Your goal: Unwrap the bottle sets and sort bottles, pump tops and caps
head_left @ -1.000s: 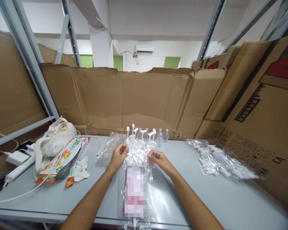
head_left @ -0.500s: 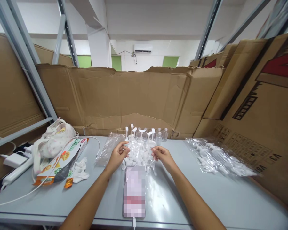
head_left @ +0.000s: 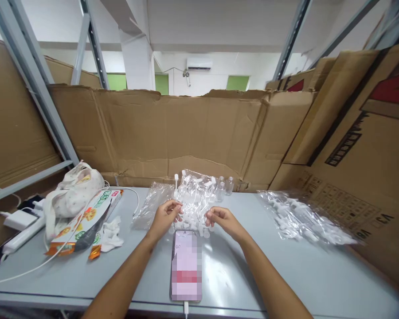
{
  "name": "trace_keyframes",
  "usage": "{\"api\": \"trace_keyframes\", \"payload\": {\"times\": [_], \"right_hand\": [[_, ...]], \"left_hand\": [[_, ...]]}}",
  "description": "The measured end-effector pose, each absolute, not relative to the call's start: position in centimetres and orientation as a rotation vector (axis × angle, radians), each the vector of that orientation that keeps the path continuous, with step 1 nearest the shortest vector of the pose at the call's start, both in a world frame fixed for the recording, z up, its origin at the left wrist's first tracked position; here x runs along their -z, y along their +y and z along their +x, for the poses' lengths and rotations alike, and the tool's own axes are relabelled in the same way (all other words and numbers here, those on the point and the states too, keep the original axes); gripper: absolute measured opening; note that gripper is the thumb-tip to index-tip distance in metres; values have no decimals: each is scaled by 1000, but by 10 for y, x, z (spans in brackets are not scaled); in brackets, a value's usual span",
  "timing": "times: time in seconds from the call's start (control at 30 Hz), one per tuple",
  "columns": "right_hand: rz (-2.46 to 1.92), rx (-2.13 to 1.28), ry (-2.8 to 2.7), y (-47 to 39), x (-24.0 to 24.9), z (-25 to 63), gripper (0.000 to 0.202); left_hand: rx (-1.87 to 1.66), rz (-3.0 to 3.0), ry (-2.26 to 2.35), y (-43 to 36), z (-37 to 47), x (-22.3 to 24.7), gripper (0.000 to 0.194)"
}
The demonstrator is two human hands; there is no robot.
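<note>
A clear plastic bag [head_left: 195, 195] spreads between my two hands, its film partly covering the white pump heads behind it. My left hand [head_left: 168, 216] pinches at the bag's left edge, thumb against fingers. On the opposite side my right hand [head_left: 223, 218] has its fingertips closed at the right edge. Small white plastic parts [head_left: 191, 223] lie around the bag's lower end; whether they are inside it or under it I cannot tell. One white pump top [head_left: 176, 179] stands upright left of the bag, and small clear bottles [head_left: 230, 186] stand to its right.
A phone [head_left: 186, 266] with a cable lies in front of the parts. Another clear bag [head_left: 154, 206] is at left, beyond it a snack packet [head_left: 86, 221] and a cloth bag [head_left: 75, 188]. A bag of white parts [head_left: 302, 219] lies right. Cardboard [head_left: 186, 128] walls the back.
The bag's film has risen and now covers most of the pump heads at the back. My right hand has moved slightly left and down, bringing my hands closer together.
</note>
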State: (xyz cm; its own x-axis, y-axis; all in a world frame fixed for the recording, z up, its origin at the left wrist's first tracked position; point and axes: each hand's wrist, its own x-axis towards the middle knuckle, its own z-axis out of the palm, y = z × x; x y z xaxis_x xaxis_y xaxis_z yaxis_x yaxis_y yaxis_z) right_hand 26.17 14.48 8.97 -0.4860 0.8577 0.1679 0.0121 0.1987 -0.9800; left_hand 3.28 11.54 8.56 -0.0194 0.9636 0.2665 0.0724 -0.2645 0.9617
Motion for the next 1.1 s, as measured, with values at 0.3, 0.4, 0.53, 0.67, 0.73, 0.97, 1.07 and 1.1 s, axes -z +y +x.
{"api": "trace_keyframes", "payload": {"times": [0.3,0.4,0.53,0.67,0.73,0.97,1.07,1.1], "right_hand": [[-870,-1153,-1492,154,-88,270,32],[-862,-1145,-1437,155,-89,273,35],[-806,-1300,-1535,151,-88,270,43],[-809,-1455,-1732,146,-85,260,39],[-837,-1462,-1710,145,-83,257,35],[-863,-1337,-1562,149,-82,260,32],[-854,-1319,-1535,148,-83,260,32],[-850,-1325,-1532,147,-83,260,33]], "left_hand": [[-1310,1477,1126,109,36,-91,33],[-1186,1521,1133,109,37,-89,30],[-1280,1472,1141,114,38,-83,26],[-1362,1446,1110,117,36,-81,26],[-1370,1436,1124,116,36,-81,30],[-1254,1449,1054,107,43,-86,65],[-1312,1443,1067,106,43,-86,61],[-1336,1437,1069,106,43,-86,61]]}}
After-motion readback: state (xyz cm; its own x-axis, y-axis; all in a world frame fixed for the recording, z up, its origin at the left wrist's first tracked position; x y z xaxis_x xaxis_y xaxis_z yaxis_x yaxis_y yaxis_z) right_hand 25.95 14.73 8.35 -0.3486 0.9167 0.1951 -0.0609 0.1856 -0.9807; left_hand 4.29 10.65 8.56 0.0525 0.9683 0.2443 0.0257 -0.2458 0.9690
